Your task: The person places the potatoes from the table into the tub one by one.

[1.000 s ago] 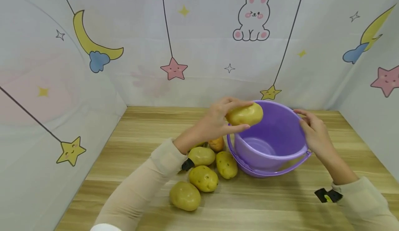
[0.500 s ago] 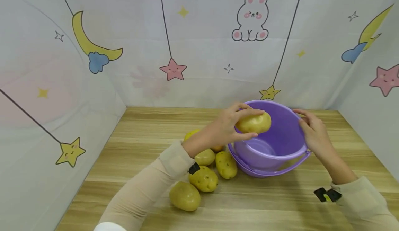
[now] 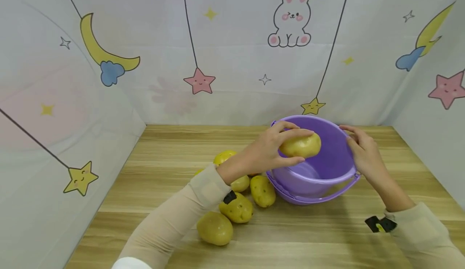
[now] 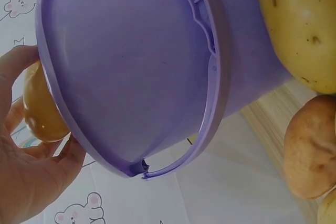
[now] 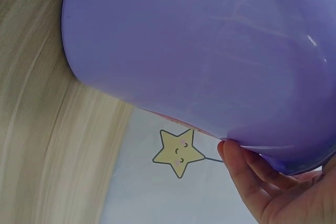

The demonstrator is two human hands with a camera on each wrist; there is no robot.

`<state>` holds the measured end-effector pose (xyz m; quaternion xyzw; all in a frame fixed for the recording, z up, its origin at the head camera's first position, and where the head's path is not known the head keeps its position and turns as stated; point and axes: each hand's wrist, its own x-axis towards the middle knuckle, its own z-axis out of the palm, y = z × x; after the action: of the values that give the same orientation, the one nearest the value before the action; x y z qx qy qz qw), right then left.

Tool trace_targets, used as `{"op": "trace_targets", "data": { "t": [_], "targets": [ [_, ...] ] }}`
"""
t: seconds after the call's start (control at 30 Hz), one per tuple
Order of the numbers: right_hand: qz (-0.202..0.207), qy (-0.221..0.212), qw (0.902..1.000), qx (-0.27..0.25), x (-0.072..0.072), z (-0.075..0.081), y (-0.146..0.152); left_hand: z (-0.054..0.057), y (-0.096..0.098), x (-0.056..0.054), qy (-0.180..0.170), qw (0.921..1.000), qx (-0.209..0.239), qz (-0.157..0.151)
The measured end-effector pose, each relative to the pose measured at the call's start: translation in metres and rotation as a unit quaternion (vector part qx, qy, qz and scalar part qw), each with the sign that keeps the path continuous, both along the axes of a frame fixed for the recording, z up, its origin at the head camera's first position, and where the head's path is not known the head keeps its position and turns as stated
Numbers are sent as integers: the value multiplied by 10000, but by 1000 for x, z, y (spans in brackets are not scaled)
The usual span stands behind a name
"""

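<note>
Left hand [image 3: 270, 148]: half open; thumb and fingers spread round a potato [image 3: 305, 145].
Potato: held at the mouth of the bucket [image 3: 336, 150]; not yet released.
Right hand [image 3: 366, 150]: fingers curled over the bucket's rim; apparently steadying it.
Loading: seems the step in hand; next calls for lowering the potato, then letting go gently.
Loose potatoes [image 3: 236, 207]: beside the bucket; rear ones half hidden by the left sleeve [image 3: 189, 212].
Brown lump [image 4: 310, 148]: cut off at the edge; kind unclear.
Bucket floor: partly blocked.
</note>
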<state>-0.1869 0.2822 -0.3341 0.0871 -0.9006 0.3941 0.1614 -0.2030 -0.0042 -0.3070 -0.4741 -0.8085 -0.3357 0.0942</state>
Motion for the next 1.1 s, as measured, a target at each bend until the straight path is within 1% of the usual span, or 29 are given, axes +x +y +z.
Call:
{"op": "trace_targets", "data": {
  "t": [0.17, 0.4, 0.7, 0.97, 1.1],
  "targets": [
    [87, -6, 10000, -40, -1, 2, 0, 1, 2, -1, 164, 9998, 130, -46],
    [72, -32, 10000, 14, -1, 2, 0, 1, 1, -1, -192, 9995, 256, -84],
    [58, -29, 10000, 13, -1, 0, 1, 1, -2, 0, -275, 9993, 250, -56],
    [93, -75, 9999, -29, 0, 1, 1, 0, -9, -1, -256, 9993, 288, 17],
    [40, -31, 10000, 65, 0, 1, 1, -1, -14, -2, -367, 9986, 375, 94]
  ]
}}
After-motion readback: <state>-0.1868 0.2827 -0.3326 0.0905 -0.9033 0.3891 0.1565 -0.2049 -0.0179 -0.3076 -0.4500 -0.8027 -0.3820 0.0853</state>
